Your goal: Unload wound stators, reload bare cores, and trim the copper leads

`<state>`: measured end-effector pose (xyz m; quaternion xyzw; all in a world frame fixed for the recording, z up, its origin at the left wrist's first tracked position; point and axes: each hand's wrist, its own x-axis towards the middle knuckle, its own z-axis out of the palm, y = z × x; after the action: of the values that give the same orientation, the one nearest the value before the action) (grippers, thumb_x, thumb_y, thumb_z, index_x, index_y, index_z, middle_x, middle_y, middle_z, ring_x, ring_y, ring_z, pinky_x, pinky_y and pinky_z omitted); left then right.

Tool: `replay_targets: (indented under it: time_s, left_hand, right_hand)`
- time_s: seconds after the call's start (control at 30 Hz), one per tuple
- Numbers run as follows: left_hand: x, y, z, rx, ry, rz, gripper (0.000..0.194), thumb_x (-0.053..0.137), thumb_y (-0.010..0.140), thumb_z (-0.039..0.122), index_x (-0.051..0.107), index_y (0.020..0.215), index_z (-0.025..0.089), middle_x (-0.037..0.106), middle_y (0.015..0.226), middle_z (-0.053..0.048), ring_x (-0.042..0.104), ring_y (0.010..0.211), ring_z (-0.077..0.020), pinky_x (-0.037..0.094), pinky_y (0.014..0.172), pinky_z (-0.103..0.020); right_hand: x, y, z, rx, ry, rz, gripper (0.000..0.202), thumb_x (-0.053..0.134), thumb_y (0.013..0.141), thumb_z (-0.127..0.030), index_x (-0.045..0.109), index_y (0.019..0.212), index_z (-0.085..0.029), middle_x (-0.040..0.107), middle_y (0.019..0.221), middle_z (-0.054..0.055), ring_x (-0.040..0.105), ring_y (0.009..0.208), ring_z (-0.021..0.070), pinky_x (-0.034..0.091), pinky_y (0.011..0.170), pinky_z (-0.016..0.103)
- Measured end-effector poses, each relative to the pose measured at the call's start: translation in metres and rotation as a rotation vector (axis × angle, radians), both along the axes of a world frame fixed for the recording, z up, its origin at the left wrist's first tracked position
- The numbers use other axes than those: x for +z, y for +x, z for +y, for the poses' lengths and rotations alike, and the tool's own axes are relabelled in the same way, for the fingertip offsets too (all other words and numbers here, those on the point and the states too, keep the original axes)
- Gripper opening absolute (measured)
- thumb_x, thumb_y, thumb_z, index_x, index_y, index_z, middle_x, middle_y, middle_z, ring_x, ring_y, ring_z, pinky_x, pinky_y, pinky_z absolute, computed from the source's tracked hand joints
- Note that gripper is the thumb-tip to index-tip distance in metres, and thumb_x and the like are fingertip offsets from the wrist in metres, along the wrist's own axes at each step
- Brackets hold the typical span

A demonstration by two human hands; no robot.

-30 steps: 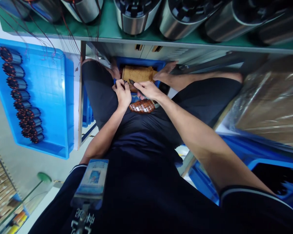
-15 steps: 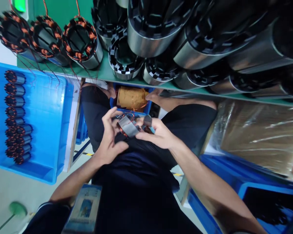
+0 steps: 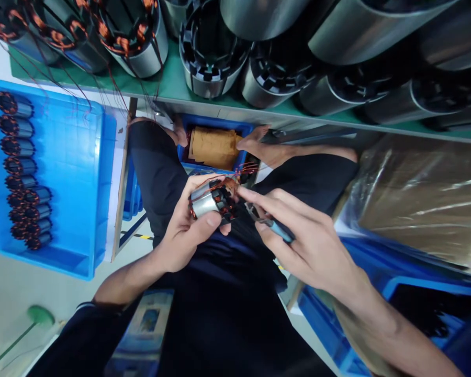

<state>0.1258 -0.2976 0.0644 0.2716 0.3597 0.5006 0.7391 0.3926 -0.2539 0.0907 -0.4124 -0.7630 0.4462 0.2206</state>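
Observation:
Over my lap, my left hand [image 3: 188,225] is wrapped round a silver motor stator [image 3: 204,202] with copper windings and black slots, its slotted end turned to the right. Reddish wires stick up from that end. My right hand [image 3: 302,235] holds blue-handled cutters [image 3: 279,230] between palm and fingers, with the metal jaws near the stator. The index finger of that hand reaches out to the copper wires [image 3: 231,184] at the stator's end.
A green bench [image 3: 172,86] with large stators crosses the top, thin wires hanging over its edge. At left, a blue tray [image 3: 73,183] holds small wound stators. A blue bin [image 3: 217,123] with brown paper is between my feet. Plastic-wrapped cardboard [image 3: 419,204] is at right.
My left hand has closed round the stator, which is turned slotted end right. My right hand has let go of it and moved right with the cutters. The view has shifted, with the bench higher.

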Motion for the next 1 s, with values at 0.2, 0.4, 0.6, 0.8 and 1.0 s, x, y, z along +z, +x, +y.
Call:
replay_targets:
  time_s: [0.2, 0.4, 0.6, 0.8, 1.0]
  left_hand:
    - [0.004, -0.001, 0.000, -0.023, 0.196, 0.311, 0.052, 0.084, 0.127, 0.038, 0.073, 0.178, 0.035, 0.077, 0.160, -0.011, 0.086, 0.131, -0.0240, 0.078, 0.106, -0.034]
    - [0.007, 0.000, 0.001, -0.035, 0.276, 0.418, 0.053, 0.085, 0.125, 0.038, 0.071, 0.175, 0.030, 0.077, 0.160, -0.013, 0.084, 0.143, -0.0288, 0.076, 0.122, -0.042]
    - [0.012, 0.010, 0.001, -0.026, 0.258, 0.382, 0.048, 0.080, 0.129, 0.043, 0.069, 0.173, 0.030, 0.078, 0.150, -0.012, 0.083, 0.124, -0.0259, 0.078, 0.106, -0.041]
    - [0.004, 0.008, 0.001, -0.041, 0.271, 0.361, 0.049, 0.083, 0.127, 0.035, 0.069, 0.174, 0.029, 0.072, 0.152, -0.011, 0.079, 0.124, -0.0224, 0.074, 0.103, -0.034]
    - [-0.043, 0.017, -0.007, 0.020, 0.222, 0.154, 0.049, 0.083, 0.129, 0.034, 0.071, 0.177, 0.034, 0.077, 0.138, -0.005, 0.079, 0.094, -0.0130, 0.074, 0.089, -0.027]
  right_hand:
    - [0.005, -0.003, -0.009, -0.010, 0.056, -0.031, 0.097, 0.069, 0.111, -0.008, 0.056, 0.199, -0.044, 0.081, 0.124, 0.006, 0.083, 0.114, 0.0308, 0.077, 0.112, 0.053]
    - [0.009, -0.002, -0.016, -0.053, 0.010, 0.018, 0.082, 0.072, 0.112, -0.010, 0.072, 0.187, -0.042, 0.092, 0.130, 0.007, 0.091, 0.114, 0.0321, 0.080, 0.104, 0.048]
    - [0.004, -0.004, -0.024, -0.130, 0.021, 0.051, 0.073, 0.072, 0.114, -0.014, 0.077, 0.182, -0.040, 0.094, 0.129, 0.007, 0.088, 0.095, 0.0268, 0.079, 0.087, 0.041]
    - [0.003, 0.000, -0.023, -0.091, 0.130, -0.078, 0.086, 0.072, 0.109, -0.008, 0.073, 0.188, -0.042, 0.089, 0.110, 0.002, 0.084, 0.091, 0.0261, 0.078, 0.089, 0.039]
    - [-0.026, -0.006, -0.016, -0.096, -0.039, 0.086, 0.072, 0.069, 0.108, -0.005, 0.085, 0.172, -0.034, 0.097, 0.128, -0.001, 0.092, 0.097, 0.0190, 0.078, 0.101, 0.031]
